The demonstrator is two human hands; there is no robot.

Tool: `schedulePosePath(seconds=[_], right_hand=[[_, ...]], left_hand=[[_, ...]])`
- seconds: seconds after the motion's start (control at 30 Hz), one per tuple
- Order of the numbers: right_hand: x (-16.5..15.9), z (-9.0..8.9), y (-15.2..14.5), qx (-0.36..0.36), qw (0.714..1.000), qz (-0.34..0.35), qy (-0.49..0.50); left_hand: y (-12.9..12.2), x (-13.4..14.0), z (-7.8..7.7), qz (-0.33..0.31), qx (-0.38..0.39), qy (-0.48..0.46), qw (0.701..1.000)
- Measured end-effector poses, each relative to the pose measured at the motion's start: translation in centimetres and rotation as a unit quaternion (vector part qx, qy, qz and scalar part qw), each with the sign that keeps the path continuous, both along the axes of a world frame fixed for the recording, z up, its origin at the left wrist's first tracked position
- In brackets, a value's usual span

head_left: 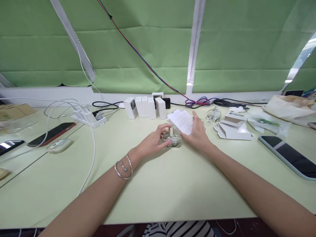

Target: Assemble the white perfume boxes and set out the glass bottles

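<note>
A clear, rounded glass bottle with a pale cap stands on the table in front of me; it looks like a perfume bottle. My left hand, with bracelets at the wrist, curls its fingers and thumb around the bottle's left side. Just to the right, my right hand grips a white sheet with small print by its right edge, thumb in front. More white paper or card shows behind that sheet, and I cannot tell whether it is folded paper or a carton.
Several white cartons stand at the back. Right of my hands are another glass bottle, an opened white carton, a plastic bag and a phone. On the left lie a power strip, white cable and phones.
</note>
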State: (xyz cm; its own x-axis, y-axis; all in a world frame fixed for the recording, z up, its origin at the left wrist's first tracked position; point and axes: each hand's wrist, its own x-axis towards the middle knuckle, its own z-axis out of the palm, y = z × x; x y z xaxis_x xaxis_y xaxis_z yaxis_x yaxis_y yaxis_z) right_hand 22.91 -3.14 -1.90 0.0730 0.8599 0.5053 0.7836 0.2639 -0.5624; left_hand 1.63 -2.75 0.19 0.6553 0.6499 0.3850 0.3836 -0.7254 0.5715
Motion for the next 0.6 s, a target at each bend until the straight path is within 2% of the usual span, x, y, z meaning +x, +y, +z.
schedulePosePath(seconds=[0.13, 0.33, 0.4, 0.53, 0.6], right_hand=[[-0.3, -0.5, 0.2, 0.048, 0.995, 0.049, 0.079], [-0.2, -0.5, 0.4, 0.042, 0.99, 0.069, 0.113], [-0.1, -0.5, 0.5, 0.029, 0.985, 0.103, 0.135], [0.1, -1.0, 0.9, -0.017, 0.958, 0.216, 0.188], [0.1, -1.2, 1.0, -0.015, 0.954, 0.234, 0.184]], left_hand=[[0.2, -0.1, -0.3, 0.001, 0.016, 0.003, 1.0], [0.4, 0.0, -0.9, -0.023, 0.009, -0.046, 0.999], [0.3, 0.0, -0.8, -0.012, -0.007, -0.061, 0.998], [0.4, -0.1, -0.5, 0.023, -0.019, -0.076, 0.997], [0.5, -0.2, -0.3, 0.032, -0.013, -0.079, 0.996]])
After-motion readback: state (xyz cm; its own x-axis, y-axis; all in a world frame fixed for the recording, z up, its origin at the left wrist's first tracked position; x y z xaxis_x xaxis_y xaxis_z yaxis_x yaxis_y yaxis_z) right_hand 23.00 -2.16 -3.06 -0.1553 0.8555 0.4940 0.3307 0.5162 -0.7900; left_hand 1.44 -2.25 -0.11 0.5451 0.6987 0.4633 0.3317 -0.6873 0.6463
